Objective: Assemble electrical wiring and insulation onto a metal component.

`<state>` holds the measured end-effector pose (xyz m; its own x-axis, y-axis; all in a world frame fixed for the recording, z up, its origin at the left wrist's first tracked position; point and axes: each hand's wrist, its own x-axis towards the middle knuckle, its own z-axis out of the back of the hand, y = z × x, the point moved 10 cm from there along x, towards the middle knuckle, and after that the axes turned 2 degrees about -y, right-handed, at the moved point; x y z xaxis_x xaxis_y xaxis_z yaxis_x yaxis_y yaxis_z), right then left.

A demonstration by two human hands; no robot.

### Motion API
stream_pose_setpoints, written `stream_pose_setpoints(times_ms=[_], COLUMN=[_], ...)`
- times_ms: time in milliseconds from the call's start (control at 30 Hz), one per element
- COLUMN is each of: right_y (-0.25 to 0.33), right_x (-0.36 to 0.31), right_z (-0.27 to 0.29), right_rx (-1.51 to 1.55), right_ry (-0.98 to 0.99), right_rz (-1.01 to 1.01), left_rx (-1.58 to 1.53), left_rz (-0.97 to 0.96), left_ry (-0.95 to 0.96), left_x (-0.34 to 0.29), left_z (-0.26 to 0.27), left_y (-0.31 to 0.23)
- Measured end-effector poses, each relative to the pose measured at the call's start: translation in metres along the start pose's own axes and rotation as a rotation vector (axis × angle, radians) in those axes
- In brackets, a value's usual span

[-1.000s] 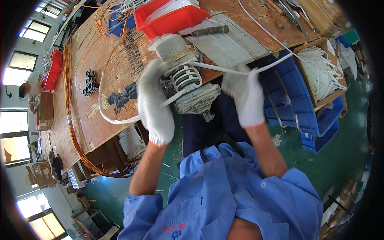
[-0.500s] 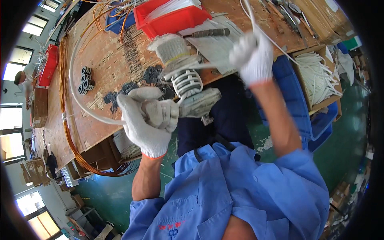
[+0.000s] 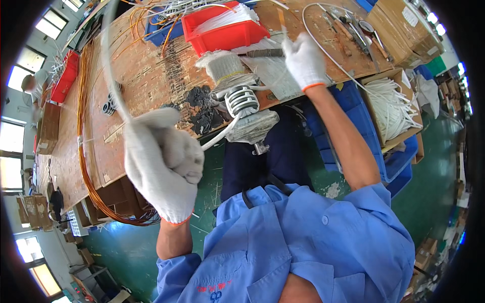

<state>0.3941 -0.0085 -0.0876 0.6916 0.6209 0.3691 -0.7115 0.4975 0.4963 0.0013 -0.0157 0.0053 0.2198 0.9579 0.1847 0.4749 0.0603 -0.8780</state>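
My left hand [image 3: 161, 161], in a white knit glove, is closed round a length of white tubing [image 3: 218, 136]. One stretch of it runs from the fist to a spool-like fixture; another rises past the thumb, blurred. White loops wind round the fixture's dark ringed core [image 3: 242, 102]. Cloth and clear film wrap the fixture's upper part [image 3: 225, 66], and a metal stub [image 3: 260, 148] sticks out at its near end. My right hand [image 3: 305, 63], also gloved, is beyond and right of the fixture, fingers pinched near a blurred pale-orange strip [image 3: 282, 22] I cannot identify.
A red bin [image 3: 222, 38] of white strips stands at the table's back. Hand tools [image 3: 358, 30] lie far right. Small black rings [image 3: 108, 107] and bundled orange wire [image 3: 81, 126] are at left. A carton of white tubes [image 3: 389, 106] and blue crates [image 3: 348, 121] stand right.
My left hand has moved left and nearer, drawing a straight stretch of tubing away from the fixture. My right hand has shifted slightly left and away from me.
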Motion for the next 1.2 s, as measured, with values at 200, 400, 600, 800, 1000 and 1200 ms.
stream_pose_setpoints(times_ms=[200, 400, 600, 800, 1000, 1200], right_y=[0.210, 0.184, 0.189, 0.221, 0.219, 0.180], right_x=[-0.061, -0.005, 0.003, 0.007, -0.037, -0.071], right_z=[0.174, 0.119, 0.028, -0.025, -0.044, -0.062], right_rx=[0.398, 0.561, 1.026, 1.105, 0.964, 0.825], right_ry=[-0.511, -0.234, 0.549, 0.743, 0.937, 1.169], right_rz=[1.059, 1.049, 0.098, -0.024, -0.270, -0.222], left_rx=[0.407, 0.025, -0.220, 0.074, -0.668, -0.501], left_rz=[0.022, 0.047, 0.122, -0.109, -0.277, -0.420], left_ry=[0.279, 0.340, 0.308, 0.318, 0.445, 0.676], left_x=[-0.038, -0.029, 0.017, 0.055, 0.099, 0.154], left_z=[-0.030, -0.025, -0.013, -0.011, -0.024, -0.049], left_y=[-0.016, -0.018, -0.012, -0.022, -0.017, 0.017])
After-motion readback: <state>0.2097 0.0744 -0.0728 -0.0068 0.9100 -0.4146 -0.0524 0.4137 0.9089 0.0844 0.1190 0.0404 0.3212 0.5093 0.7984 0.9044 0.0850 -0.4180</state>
